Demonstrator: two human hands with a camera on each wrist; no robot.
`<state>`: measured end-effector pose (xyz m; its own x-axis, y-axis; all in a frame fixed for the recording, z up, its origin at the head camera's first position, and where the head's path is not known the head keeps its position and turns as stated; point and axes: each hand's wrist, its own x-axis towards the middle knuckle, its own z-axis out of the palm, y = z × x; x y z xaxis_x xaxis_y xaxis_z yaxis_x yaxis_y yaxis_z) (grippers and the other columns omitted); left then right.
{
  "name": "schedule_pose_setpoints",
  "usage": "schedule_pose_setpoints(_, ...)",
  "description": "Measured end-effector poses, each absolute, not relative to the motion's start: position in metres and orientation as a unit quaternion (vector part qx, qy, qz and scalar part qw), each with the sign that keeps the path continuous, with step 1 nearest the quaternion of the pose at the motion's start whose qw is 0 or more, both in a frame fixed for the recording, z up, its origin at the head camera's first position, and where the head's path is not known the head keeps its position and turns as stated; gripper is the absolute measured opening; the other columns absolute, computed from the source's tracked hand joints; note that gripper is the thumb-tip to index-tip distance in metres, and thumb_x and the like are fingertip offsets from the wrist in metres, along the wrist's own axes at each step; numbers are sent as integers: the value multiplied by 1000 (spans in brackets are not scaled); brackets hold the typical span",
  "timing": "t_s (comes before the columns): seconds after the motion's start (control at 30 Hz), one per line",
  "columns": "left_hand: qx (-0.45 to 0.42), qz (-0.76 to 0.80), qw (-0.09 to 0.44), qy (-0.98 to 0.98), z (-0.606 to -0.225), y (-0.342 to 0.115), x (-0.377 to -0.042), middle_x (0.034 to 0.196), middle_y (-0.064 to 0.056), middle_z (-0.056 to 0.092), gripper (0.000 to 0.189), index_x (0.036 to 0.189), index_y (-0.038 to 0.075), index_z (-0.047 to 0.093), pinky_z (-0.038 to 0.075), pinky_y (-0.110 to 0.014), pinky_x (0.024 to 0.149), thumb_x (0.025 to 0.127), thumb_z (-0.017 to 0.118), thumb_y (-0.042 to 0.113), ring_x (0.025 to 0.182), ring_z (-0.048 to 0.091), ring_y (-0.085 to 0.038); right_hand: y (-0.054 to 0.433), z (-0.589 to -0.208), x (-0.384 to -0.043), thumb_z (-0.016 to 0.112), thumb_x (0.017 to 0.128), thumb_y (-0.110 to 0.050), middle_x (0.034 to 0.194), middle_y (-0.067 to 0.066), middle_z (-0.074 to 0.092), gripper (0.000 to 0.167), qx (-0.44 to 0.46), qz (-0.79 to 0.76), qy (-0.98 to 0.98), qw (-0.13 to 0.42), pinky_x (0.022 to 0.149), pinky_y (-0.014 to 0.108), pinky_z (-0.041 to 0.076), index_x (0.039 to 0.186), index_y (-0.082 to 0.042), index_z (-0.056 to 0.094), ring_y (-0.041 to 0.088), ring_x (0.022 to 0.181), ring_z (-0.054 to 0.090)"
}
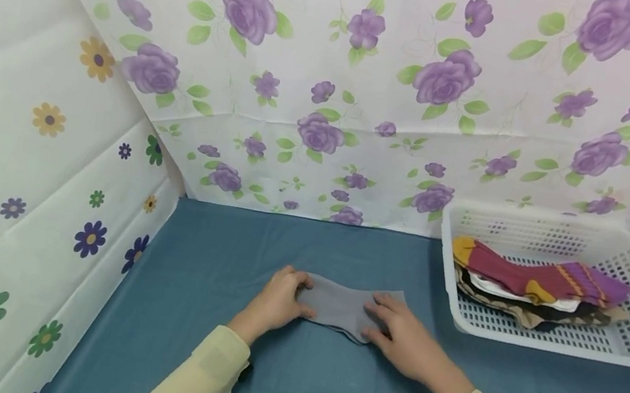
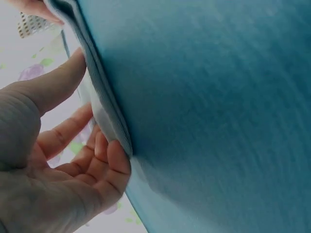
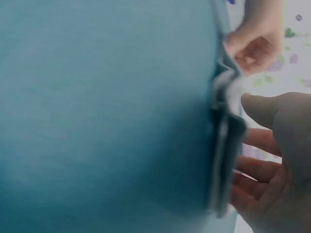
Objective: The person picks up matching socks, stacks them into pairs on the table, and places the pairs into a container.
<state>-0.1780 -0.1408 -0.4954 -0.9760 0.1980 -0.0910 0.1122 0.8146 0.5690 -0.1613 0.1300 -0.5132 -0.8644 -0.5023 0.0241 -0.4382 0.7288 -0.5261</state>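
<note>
A pair of grey socks (image 1: 338, 303) lies flat in layers on the blue cloth, stretched between both hands. My left hand (image 1: 280, 296) is at their left end, thumb and forefinger touching the top; in the left wrist view the last fingers (image 2: 116, 160) bend against the end of the layers. Over the right end, my right hand (image 1: 406, 338) rests with its fingers spread. The right wrist view shows the socks' layered edge (image 3: 226, 155), blurred and a little wavy, beside the right thumb (image 3: 260, 109).
To the right stands a white plastic basket (image 1: 456, 313) with perforated walls. Inside lies a stack of socks, a maroon and purple one (image 1: 553, 280) with yellow patches on top. A floral sheet (image 1: 318, 176) hangs behind the blue surface (image 1: 210, 242), another sheet (image 1: 66, 186) at left.
</note>
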Motion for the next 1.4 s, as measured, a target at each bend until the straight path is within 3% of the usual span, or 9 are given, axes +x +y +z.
schedule_pose_setpoints(0.13,63,307,10,950,-492,-148,-182,96,-7,59,32,105,11,67,45,-30,69,80,74,30,79,51,-15,130,-500,-171,63,88,-37,130,2,57,44,-228,-286,929,51,97,42,45,127,-16,58,21,122,52)
schedule_pose_setpoints(0.23,12,314,-22,949,-489,-153,-187,95,-10,59,36,109,8,64,45,-32,67,82,71,32,76,51,-16,129,-494,-173,65,87,-35,127,6,57,48,-189,-274,943,22,93,44,47,129,-13,55,24,119,53)
schedule_pose_setpoints(0.37,-56,335,3,941,-489,-159,-191,97,-13,58,50,117,4,58,47,-36,67,83,69,39,81,54,-21,126,-495,-171,67,85,-32,130,20,50,62,-118,-235,965,9,90,53,45,135,-3,45,37,120,48)
schedule_pose_setpoints(0.47,-78,349,31,934,-491,-161,-193,91,-10,59,55,119,3,56,46,-33,63,85,65,45,75,56,-20,125,-498,-169,66,85,-34,129,29,46,70,-73,-198,977,19,85,58,45,137,5,39,45,118,45)
schedule_pose_setpoints(0.6,-84,357,48,929,-493,-161,-194,82,-9,59,56,119,1,57,44,-30,58,86,62,46,65,55,-18,125,-501,-170,66,83,-40,117,34,47,71,-33,-159,986,37,74,59,46,128,12,44,49,108,47)
schedule_pose_setpoints(0.8,-67,328,52,941,-495,-159,-195,97,-13,62,49,109,1,62,48,-33,64,82,70,41,73,56,-18,125,-500,-176,68,80,-44,99,29,52,64,-16,-150,986,69,63,54,47,111,11,54,42,88,55)
schedule_pose_setpoints(1.03,-61,285,49,955,-500,-157,-193,101,-11,58,41,103,7,64,44,-31,62,79,73,39,75,52,-18,126,-504,-179,72,80,-35,101,20,55,59,-43,-222,972,64,67,45,48,118,3,49,30,83,57)
schedule_pose_setpoints(1.23,-55,297,50,952,-497,-156,-190,84,-6,56,34,95,10,61,39,-29,54,80,73,37,65,49,-17,128,-507,-179,74,79,-29,87,7,58,48,-59,-252,965,42,57,33,43,114,-6,49,16,67,52)
schedule_pose_setpoints(1.4,-35,345,47,937,-497,-157,-187,76,-3,54,26,91,12,58,39,-29,55,82,71,33,62,48,-16,128,-508,-178,69,82,-20,82,3,58,38,-71,-266,961,13,54,29,41,113,-10,49,13,62,49)
